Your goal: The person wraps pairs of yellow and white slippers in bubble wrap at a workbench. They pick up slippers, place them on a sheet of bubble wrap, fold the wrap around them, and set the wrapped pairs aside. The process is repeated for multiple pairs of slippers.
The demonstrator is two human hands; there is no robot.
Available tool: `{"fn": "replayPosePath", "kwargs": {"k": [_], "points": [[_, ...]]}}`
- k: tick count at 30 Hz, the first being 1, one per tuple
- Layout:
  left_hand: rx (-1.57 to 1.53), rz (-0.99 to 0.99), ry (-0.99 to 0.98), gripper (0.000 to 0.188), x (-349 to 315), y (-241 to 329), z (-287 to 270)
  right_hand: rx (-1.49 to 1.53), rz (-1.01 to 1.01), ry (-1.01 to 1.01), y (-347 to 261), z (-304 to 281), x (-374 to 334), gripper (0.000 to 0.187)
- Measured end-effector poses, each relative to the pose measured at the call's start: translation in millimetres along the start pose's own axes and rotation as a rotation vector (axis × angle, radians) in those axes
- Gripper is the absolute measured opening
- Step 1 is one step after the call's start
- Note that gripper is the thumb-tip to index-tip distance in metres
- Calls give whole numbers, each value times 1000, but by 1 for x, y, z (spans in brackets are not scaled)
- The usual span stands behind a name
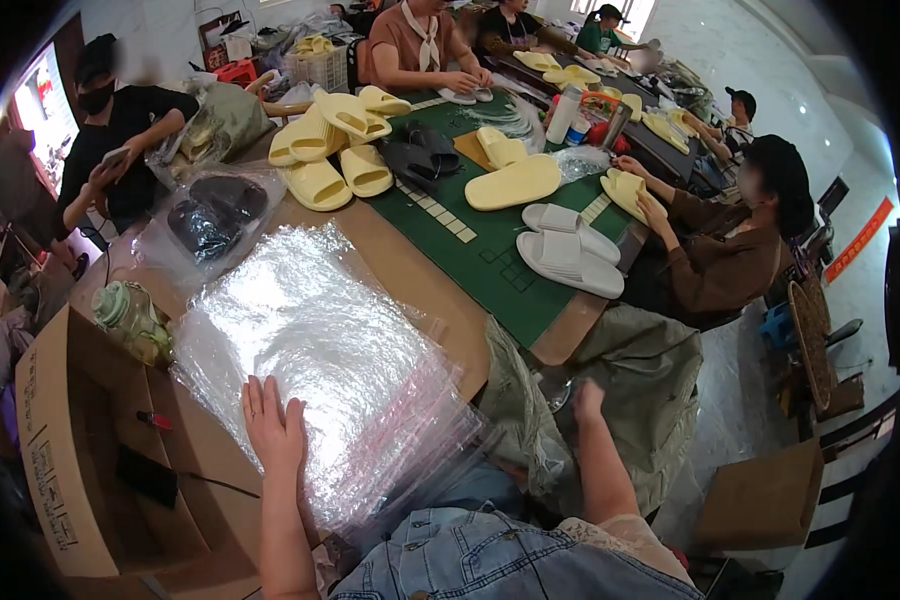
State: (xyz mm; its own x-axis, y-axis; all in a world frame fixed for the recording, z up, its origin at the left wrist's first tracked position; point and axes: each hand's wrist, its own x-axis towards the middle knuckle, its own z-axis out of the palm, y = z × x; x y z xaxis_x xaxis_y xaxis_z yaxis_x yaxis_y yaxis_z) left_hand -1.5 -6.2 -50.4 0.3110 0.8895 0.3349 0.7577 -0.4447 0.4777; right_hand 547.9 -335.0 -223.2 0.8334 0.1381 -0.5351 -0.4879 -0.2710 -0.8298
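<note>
My left hand (pixel 273 425) lies flat with its fingers stretched out on a stack of clear plastic bags (pixel 310 310), which shine in the light. Out to the right, my right hand (pixel 589 400) is closed over the mouth of an olive-green sack (pixel 650 370). What its fingers hold, if anything, is hidden. A shiny clear piece (pixel 560 397) shows beside it, too small to name. Past the stack, a pair of dark slippers (pixel 210 220) sits in a clear bag.
An open cardboard box (pixel 45 440) and a green-lidded bottle (pixel 125 315) stand left of the bags. Yellow slippers (pixel 320 150) are piled ahead; grey slippers (pixel 570 262) lie on the green mat (pixel 450 270). At right a person (pixel 735 240) handles a yellow slipper (pixel 627 192); others are around.
</note>
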Motion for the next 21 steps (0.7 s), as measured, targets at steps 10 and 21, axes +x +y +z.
{"fn": "replayPosePath", "kwargs": {"k": [10, 21], "points": [[14, -4, 58, 55, -1, 9, -1, -731, -1308, 243, -250, 100, -22, 29], [11, -34, 95, 57, -3, 13, -4, -1114, -1039, -87, -286, 166, 32, 55]]}}
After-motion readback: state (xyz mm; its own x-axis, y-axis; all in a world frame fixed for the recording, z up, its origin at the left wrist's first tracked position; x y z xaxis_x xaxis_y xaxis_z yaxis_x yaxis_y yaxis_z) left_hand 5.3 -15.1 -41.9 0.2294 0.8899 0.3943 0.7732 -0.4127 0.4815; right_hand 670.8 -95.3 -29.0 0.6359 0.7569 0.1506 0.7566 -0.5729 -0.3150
